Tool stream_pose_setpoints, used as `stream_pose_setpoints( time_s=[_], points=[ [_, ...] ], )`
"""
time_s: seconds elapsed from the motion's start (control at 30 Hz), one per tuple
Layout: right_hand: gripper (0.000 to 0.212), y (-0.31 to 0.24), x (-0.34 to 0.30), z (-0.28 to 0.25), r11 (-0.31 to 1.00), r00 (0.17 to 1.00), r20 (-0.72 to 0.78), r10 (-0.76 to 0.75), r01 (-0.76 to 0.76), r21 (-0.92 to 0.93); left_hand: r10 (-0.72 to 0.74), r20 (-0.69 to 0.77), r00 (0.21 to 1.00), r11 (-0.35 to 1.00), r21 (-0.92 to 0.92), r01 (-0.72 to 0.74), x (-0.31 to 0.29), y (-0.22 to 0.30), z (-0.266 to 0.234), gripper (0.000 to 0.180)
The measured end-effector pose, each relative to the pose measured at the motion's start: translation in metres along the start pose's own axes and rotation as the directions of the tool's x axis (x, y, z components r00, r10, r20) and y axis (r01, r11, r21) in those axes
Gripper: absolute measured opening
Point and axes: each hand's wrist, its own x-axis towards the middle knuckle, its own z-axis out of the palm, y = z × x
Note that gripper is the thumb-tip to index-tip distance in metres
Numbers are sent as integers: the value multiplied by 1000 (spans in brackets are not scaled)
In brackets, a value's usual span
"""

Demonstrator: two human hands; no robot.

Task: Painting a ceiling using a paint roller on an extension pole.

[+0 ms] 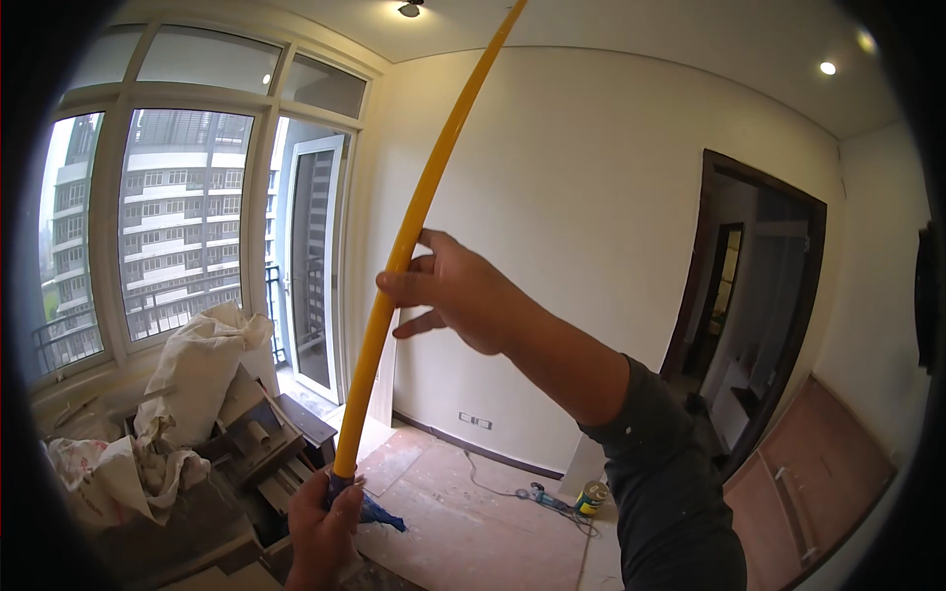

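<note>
The yellow pole (422, 197) is up in front of the person, its long axis steep, the top tipping right toward the ceiling (631, 22). The left hand (323, 532) is wrapped around its dark lower end; higher up, the right hand (453, 295) pinches it lightly, some fingers spread clear. Something blue (382, 514) hangs just beside the left hand. Farther off, the floor (473, 522) carries a yellow-and-dark can (591, 498), its lettering too small for me to read; reddish marks on a pale sack (94, 478) are equally unclear.
</note>
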Motion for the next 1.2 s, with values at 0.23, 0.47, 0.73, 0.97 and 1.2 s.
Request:
stream_pose_setpoints(
  time_s=[0.23,0.47,0.73,0.97,1.2],
  points=[
    [60,-2,43,-35,999,990,-136,-28,32,28,32,50,998,999,-15,-32,60,16,24,27],
    [41,21,91,-98,998,964,-263,-35,46,38,81,78,994,994,62,-86,136,7,66,28],
    [38,56,142,-181,997,921,-387,-36,59,49,139,106,985,978,139,-153,233,-12,126,28],
    [41,94,181,-262,993,886,-462,-45,92,79,146,110,983,966,200,-165,312,-35,189,32],
    [48,130,208,-327,979,864,-498,-80,162,124,129,115,985,969,198,-150,373,-59,243,32]
  ],
)
